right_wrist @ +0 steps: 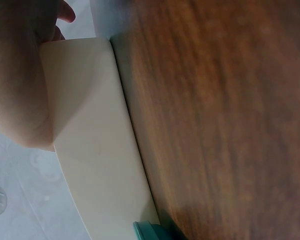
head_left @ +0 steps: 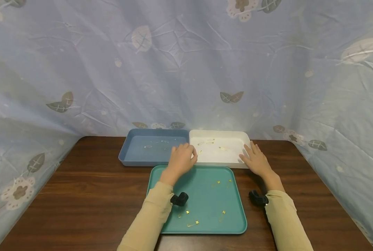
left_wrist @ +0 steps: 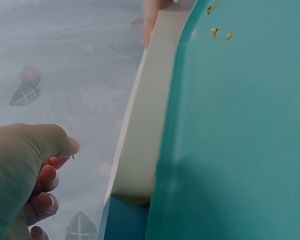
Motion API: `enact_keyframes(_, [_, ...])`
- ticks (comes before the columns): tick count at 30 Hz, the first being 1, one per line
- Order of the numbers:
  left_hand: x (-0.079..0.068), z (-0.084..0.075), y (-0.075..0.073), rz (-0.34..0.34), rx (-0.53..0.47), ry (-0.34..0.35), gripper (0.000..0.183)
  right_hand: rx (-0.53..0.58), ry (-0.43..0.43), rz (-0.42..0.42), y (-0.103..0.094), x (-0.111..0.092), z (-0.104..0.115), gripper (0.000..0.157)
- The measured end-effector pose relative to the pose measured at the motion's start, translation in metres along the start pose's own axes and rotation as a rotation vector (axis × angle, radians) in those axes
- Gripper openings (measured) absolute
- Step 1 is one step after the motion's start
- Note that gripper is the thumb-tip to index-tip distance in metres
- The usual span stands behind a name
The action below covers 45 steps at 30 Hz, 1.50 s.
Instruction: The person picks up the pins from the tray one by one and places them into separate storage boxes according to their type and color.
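Above the seam between the blue tray (head_left: 148,163) and the white tray (head_left: 219,164), my left hand (head_left: 180,161) pinches a gold safety pin (left_wrist: 71,130) between thumb and forefinger. The pin is mostly covered by the fingertips. My right hand (head_left: 257,161) rests on the white tray's right edge, fingers spread. Several gold safety pins (head_left: 222,148) lie in the white tray. In the blue tray are silver-looking safety pins (head_left: 147,146). More gold safety pins (head_left: 193,223) are scattered on the teal tray (head_left: 205,198), partly beneath my left forearm.
The blue and white trays stand side by side at the back of the brown wooden table (head_left: 89,195), with the teal tray in front of them. A patterned cloth (head_left: 180,69) hangs behind and at both sides. Each wrist wears a black band (head_left: 257,198).
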<state>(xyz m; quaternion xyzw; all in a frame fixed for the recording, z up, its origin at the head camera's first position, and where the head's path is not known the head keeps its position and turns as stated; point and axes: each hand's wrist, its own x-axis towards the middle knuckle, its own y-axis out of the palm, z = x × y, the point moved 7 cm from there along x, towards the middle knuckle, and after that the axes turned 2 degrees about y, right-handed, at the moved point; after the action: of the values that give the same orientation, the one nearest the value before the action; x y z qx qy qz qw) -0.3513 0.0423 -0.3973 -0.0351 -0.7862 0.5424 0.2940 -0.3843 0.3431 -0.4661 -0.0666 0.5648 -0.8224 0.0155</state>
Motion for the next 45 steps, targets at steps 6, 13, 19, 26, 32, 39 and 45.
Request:
enact_keyframes(6, [0.014,0.002,0.000,-0.003,0.001,0.015,0.014,0.004,-0.002,-0.007,-0.001,-0.001,0.000,0.070])
enact_keyframes(13, [0.030,0.006,0.004,-0.043,-0.006,0.022,0.014,-0.006,-0.001,-0.002,0.000,0.000,0.000,0.070])
enact_keyframes(19, [0.044,0.008,0.012,-0.002,0.031,0.008,0.018,-0.010,0.006,-0.005,-0.001,-0.001,-0.001,0.068])
enact_keyframes(26, [0.064,0.014,0.027,0.078,0.061,-0.038,0.017,-0.018,0.004,-0.003,0.000,0.000,-0.001,0.068])
enact_keyframes(32, [0.078,0.018,0.038,0.106,0.068,-0.065,0.023,-0.006,0.002,-0.008,0.000,0.000,-0.001,0.068])
enact_keyframes(39, [0.088,0.023,0.041,0.132,0.086,-0.127,0.037,0.001,0.000,0.001,0.001,0.000,0.001,0.068])
enact_keyframes(45, [0.098,0.025,0.047,0.176,0.072,-0.183,0.026,-0.013,0.000,-0.007,-0.001,-0.001,0.000,0.068])
